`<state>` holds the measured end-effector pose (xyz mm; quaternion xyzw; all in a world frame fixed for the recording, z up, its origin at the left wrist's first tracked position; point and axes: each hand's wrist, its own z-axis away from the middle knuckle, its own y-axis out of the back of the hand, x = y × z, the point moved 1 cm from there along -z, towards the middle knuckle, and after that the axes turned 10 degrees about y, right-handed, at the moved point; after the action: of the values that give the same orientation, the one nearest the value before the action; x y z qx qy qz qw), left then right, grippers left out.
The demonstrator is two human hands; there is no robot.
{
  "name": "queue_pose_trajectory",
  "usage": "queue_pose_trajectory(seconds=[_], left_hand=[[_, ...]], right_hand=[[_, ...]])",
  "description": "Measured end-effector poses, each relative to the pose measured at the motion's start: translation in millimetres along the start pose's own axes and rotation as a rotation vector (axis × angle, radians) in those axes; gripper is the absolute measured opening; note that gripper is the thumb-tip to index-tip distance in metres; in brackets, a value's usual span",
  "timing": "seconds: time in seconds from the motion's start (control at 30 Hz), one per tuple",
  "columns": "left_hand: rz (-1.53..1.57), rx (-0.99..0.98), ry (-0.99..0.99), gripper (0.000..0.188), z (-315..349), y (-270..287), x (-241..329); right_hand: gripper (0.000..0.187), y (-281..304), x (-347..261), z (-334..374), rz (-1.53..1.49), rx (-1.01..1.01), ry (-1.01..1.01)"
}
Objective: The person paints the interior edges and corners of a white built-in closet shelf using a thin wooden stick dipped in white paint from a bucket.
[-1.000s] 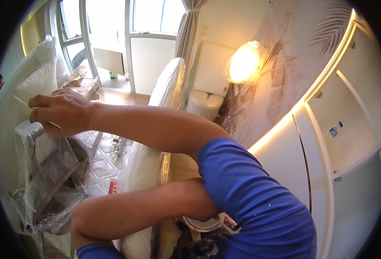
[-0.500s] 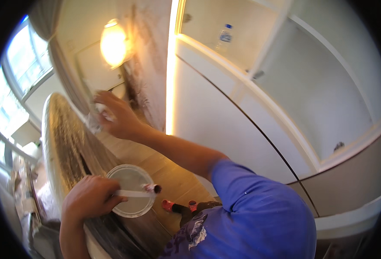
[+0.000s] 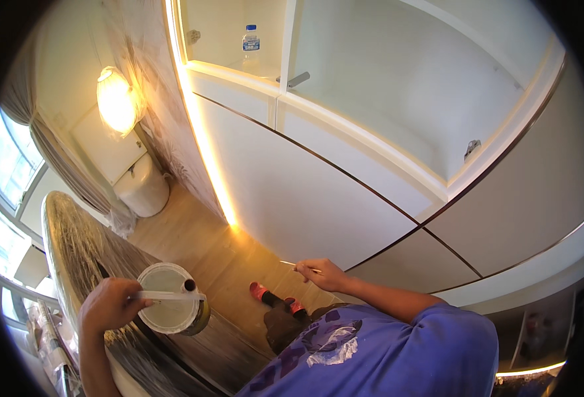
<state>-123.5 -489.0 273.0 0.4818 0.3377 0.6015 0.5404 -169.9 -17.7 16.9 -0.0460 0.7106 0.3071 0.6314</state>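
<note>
My left hand (image 3: 110, 306) is closed round one end of a flat white strap-like handle (image 3: 169, 296). That handle lies across the top of a round, pale bucket (image 3: 147, 320). A dark reddish tube-like end (image 3: 189, 285) shows at the bucket's right rim, its kind unclear. Low beside the white cabinet front, my right hand (image 3: 325, 274) pinches a thin pale stick (image 3: 289, 263). The tip of the stick points left, apart from the cabinet, and I cannot make out what kind of tool it is.
A plastic-wrapped, brownish furniture piece (image 3: 73, 231) stands at the left. White open shelving (image 3: 398, 86) holds a water bottle (image 3: 251, 44) with a blue cap. Beyond are a lit hanging lamp (image 3: 118, 106) and a white rounded stool-like piece (image 3: 144, 188). My red shoes stand on the wood floor (image 3: 199, 225).
My right hand has come back from its reach at far left to low by the cabinet. The view has turned right. My left hand keeps its grip beside the bucket.
</note>
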Motion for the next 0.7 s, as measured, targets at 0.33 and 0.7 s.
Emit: queue_pose_trajectory(seconds=[0.33,0.7], left_hand=[[0.090,0.226,-0.011,0.030,1,9,-1],[0.175,0.617,-0.173,0.038,-8,-17,-5]], right_hand=[[0.018,-41,-153,-69,-0.125,0.063,0.653],[0.025,-67,-207,-64,0.148,0.023,0.974]])
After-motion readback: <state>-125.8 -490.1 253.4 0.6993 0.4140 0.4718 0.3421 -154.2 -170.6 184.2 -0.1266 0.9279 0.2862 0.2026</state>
